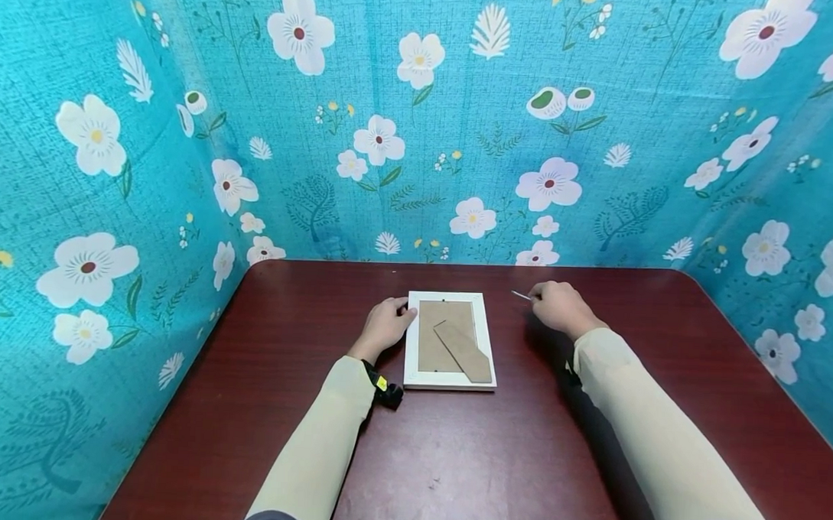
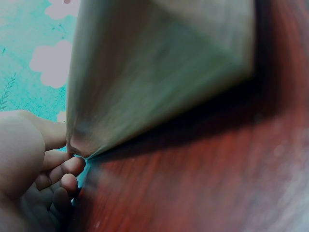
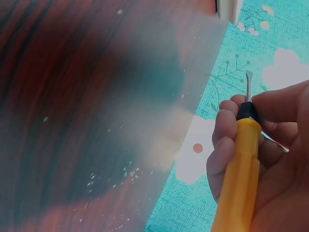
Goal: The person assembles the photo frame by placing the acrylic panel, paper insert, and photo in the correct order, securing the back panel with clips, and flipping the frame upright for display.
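A white picture frame (image 1: 434,378) lies face down on the table, its brown backing board (image 1: 431,312) and flat easel leg (image 1: 478,365) showing. My left hand (image 1: 384,322) pinches the frame's left edge, thumb at the border; in the left wrist view the fingers (image 2: 72,166) curl at a corner of it. To the right of the frame and apart from it, my right hand (image 1: 561,305) holds a screwdriver (image 3: 240,171). Its yellow handle lies along the palm, with fingers round the black collar. The short flat metal tip points left in the head view.
The dark red wooden table (image 1: 300,439) has rounded far corners. Blue flowered cloth (image 1: 421,122) hangs behind it and on both sides. Small pale specks (image 3: 128,174) lie on the tabletop near the right hand. A black wrist camera (image 1: 386,393) sits just beside the frame's lower left corner.
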Demonstrator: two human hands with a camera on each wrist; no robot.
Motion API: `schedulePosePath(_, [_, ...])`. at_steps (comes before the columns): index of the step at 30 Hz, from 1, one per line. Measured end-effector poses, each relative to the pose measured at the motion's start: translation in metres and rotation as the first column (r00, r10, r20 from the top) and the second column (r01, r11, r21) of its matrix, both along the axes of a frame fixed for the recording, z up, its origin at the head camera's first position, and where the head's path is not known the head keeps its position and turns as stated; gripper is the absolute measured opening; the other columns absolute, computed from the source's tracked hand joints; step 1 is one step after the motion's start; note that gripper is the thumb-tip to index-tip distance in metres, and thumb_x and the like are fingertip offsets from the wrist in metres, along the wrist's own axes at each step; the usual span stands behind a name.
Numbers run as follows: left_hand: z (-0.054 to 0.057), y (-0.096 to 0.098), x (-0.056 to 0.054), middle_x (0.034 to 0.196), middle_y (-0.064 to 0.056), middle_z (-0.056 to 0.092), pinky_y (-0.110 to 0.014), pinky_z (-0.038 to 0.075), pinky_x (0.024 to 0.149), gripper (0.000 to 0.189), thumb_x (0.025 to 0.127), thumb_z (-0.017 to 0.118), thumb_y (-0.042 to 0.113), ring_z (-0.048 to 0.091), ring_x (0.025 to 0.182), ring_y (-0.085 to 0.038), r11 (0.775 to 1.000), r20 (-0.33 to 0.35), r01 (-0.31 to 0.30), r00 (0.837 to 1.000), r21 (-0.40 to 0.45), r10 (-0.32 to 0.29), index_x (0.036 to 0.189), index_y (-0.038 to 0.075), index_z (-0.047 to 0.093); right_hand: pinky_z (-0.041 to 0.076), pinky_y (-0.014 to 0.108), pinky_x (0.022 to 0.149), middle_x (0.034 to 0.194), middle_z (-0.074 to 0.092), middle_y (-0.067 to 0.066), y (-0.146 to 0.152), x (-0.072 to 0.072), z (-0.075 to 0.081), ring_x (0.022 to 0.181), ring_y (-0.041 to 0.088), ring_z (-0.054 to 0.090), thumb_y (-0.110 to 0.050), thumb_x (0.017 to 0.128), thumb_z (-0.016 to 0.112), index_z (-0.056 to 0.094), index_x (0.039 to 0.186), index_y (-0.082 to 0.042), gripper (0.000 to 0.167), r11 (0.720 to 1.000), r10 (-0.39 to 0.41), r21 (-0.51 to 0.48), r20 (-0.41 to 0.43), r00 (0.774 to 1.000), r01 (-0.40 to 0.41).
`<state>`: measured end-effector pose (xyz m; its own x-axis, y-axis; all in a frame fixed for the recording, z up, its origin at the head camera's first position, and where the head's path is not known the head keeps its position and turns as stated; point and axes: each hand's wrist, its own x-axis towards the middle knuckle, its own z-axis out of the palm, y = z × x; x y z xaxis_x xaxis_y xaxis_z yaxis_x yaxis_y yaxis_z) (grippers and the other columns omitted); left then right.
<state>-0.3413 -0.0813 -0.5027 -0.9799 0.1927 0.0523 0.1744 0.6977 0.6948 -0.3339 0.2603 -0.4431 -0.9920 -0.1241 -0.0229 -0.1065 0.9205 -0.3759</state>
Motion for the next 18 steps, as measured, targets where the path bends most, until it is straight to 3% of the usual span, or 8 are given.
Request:
schedulePosePath(10, [-0.001, 0.001, -0.006, 0.098, -0.004, 0.056, -0.038, 0.039, 0.076, 0.048, 0.101, 0.054, 0.034, 0.050, 0.085, -0.021, 1.000, 0.002, 0.018, 1.000, 0.010, -0.018, 0.139, 0.005, 0.053, 0.048, 0.047, 0.076, 0.099, 0.067, 0.014, -0.016, -0.006, 0.005, 0.086, 0.028, 0.061, -0.016, 0.100, 0.053, 0.069, 0.111, 0.001, 0.026, 0.999, 0.041, 0.007, -0.040, 0.998, -0.041])
schedulePosePath(14, [-0.002, -0.001, -0.006, 0.100, -0.004, 0.057, -0.039, 0.039, 0.076, 0.047, 0.101, 0.055, 0.033, 0.050, 0.086, -0.020, 1.000, 0.002, -0.001, 1.000, 0.023, 0.001, 0.139, 0.005, 0.053, 0.048, 0.046, 0.075, 0.099, 0.067, 0.013, -0.027, -0.009, 0.001, 0.084, 0.026, 0.060, -0.020, 0.101, 0.052, 0.068, 0.113, 0.001, 0.028, 0.999, 0.047, -0.024, -0.026, 0.999, -0.048])
schedulePosePath(18, [-0.005, -0.001, -0.002, 0.100, -0.004, 0.057, -0.038, 0.039, 0.076, 0.048, 0.101, 0.055, 0.033, 0.050, 0.087, -0.021, 1.000, 0.013, 0.006, 1.000, 0.025, -0.006, 0.139, 0.004, 0.053, 0.047, 0.040, 0.068, 0.087, 0.066, 0.009, -0.036, -0.008, -0.004, 0.074, 0.023, 0.057, -0.023, 0.101, 0.053, 0.069, 0.109, -0.001, 0.029, 0.998, 0.027, -0.056, 0.013, 1.000, -0.026])
